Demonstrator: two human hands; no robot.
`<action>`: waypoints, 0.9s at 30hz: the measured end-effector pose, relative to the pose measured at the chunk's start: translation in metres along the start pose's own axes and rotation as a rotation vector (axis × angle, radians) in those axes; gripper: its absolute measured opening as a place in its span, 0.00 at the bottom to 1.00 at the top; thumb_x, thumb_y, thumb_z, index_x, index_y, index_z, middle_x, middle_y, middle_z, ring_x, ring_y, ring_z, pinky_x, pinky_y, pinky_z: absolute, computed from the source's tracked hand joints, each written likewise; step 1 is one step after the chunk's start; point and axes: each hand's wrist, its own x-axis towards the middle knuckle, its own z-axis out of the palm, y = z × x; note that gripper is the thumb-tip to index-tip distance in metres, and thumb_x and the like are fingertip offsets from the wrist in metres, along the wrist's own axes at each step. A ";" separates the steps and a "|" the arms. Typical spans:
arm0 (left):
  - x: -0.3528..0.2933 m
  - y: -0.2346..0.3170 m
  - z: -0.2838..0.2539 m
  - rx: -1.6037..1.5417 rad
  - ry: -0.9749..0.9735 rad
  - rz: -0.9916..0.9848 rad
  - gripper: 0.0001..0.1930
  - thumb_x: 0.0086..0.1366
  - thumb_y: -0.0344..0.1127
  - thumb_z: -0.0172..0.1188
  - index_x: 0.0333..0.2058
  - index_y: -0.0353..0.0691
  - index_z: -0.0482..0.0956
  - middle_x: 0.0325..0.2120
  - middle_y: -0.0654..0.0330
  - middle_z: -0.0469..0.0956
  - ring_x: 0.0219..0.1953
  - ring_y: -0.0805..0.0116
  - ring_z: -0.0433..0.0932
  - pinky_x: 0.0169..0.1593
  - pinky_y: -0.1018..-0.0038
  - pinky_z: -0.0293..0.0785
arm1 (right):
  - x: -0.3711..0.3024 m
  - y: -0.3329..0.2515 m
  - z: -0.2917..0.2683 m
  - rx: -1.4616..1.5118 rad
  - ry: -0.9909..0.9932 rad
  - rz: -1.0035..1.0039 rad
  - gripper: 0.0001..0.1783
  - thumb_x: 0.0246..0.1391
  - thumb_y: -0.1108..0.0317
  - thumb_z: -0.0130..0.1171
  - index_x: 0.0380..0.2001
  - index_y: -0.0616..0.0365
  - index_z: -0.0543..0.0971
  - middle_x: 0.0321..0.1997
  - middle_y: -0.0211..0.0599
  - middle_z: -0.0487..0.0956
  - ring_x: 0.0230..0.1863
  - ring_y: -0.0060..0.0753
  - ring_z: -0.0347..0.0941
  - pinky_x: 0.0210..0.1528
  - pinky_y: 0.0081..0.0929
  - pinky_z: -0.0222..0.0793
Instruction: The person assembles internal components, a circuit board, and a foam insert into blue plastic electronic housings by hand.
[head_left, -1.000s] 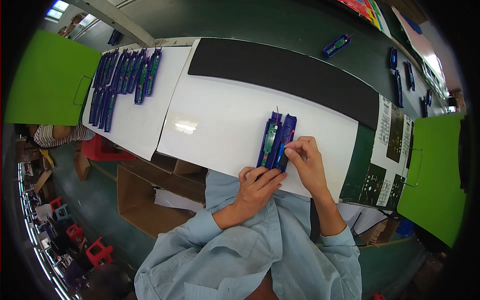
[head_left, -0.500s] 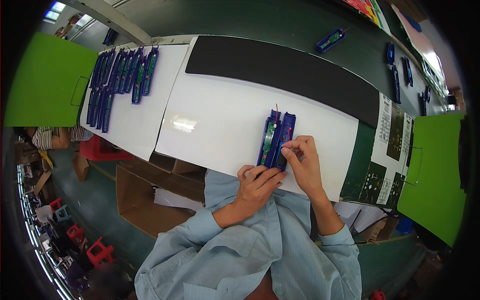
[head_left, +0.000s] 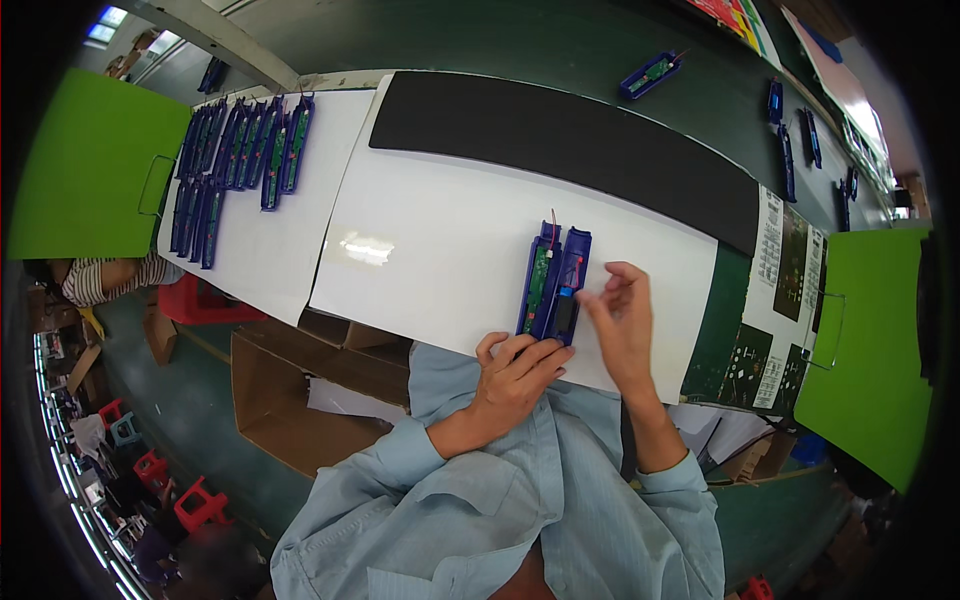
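Two long blue plastic casing halves lie side by side on the white work surface. In the left casing half [head_left: 527,300] sits a narrow green circuit board [head_left: 540,275], with a thin red wire sticking up past its far end. The right casing half [head_left: 577,245] contains a black and blue block [head_left: 565,308] and a short red wire. My left hand [head_left: 515,378] is closed over the near ends of both halves. Just right of the casing, my right hand [head_left: 625,315] is held with its fingers loosely bent and apart, nothing in them.
Rows of similar blue casings [head_left: 240,145] with boards lie at the left. A black mat [head_left: 560,130] borders the far side. Beyond it, a dark green belt carries another casing [head_left: 650,75]. Green panels [head_left: 865,350] stand on both sides; an open cardboard box [head_left: 290,400] is below left.
My right hand has let go of the black and blue block and moved right, away from the casing. The left hand stays put. The casing on the far belt has shifted slightly left.
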 end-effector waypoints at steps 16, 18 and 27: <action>0.071 -0.024 -0.045 -0.019 0.078 -0.030 0.17 0.64 0.27 0.63 0.52 0.47 0.82 0.43 0.63 0.78 0.49 0.62 0.74 0.58 0.63 0.56 | 0.008 -0.013 0.001 -0.102 -0.171 -0.079 0.04 0.59 0.76 0.66 0.37 0.63 0.81 0.36 0.34 0.73 0.35 0.27 0.72 0.39 0.25 0.68; 0.101 -0.029 -0.044 -0.096 0.024 -0.024 0.18 0.65 0.28 0.62 0.54 0.48 0.81 0.43 0.63 0.78 0.52 0.62 0.73 0.59 0.62 0.55 | 0.008 -0.010 0.002 -0.108 -0.172 -0.106 0.04 0.60 0.76 0.65 0.38 0.62 0.81 0.36 0.34 0.73 0.34 0.27 0.72 0.38 0.25 0.68; 0.108 -0.048 -0.030 -0.079 -0.119 0.045 0.13 0.64 0.30 0.64 0.48 0.47 0.83 0.43 0.66 0.80 0.51 0.67 0.74 0.60 0.61 0.52 | 0.002 -0.007 -0.001 -0.034 -0.188 -0.099 0.04 0.60 0.77 0.64 0.38 0.61 0.80 0.37 0.35 0.73 0.34 0.27 0.71 0.38 0.25 0.68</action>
